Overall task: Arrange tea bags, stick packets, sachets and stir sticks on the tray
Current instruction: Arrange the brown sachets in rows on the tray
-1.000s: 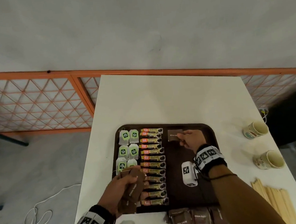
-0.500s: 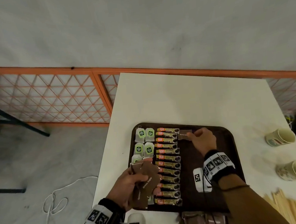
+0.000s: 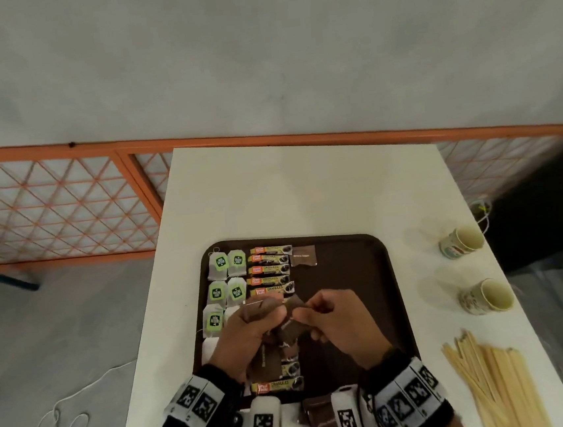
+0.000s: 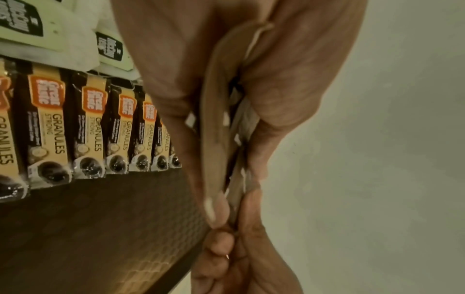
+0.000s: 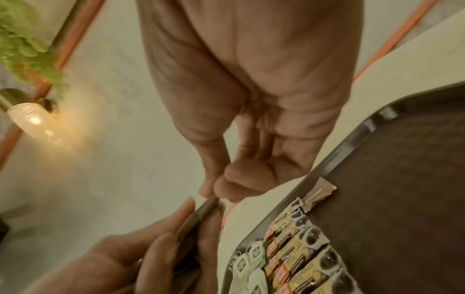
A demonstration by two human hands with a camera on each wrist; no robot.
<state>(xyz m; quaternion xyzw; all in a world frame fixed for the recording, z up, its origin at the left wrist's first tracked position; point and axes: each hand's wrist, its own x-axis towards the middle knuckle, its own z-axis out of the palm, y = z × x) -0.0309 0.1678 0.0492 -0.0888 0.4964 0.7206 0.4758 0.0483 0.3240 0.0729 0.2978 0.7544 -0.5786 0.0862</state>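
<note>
A dark brown tray (image 3: pixel 365 274) holds two columns of green-tagged tea bags (image 3: pixel 227 273), a column of stick packets (image 3: pixel 271 269) and one brown sachet (image 3: pixel 304 256) lying at the far end beside them. Above the tray my left hand (image 3: pixel 265 309) grips a bunch of brown sachets (image 3: pixel 284 333). My right hand (image 3: pixel 311 308) pinches the top edge of one sachet (image 5: pixel 203 210) in that bunch between thumb and forefinger. In the left wrist view the sachets (image 4: pixel 216 129) stand edge-on between my left fingers. Stir sticks (image 3: pixel 496 385) lie on the table to the right of the tray.
Two paper cups (image 3: pixel 461 240) (image 3: pixel 487 296) lie on their sides at the table's right edge. More brown sachets (image 3: pixel 320 419) lie at the near edge below the tray. An orange lattice fence (image 3: pixel 49 208) runs behind the white table (image 3: pixel 305 190).
My right hand let go of the sachet at the tray's far end and drew back to the bunch. My left hand moved up and right to meet it over the tray.
</note>
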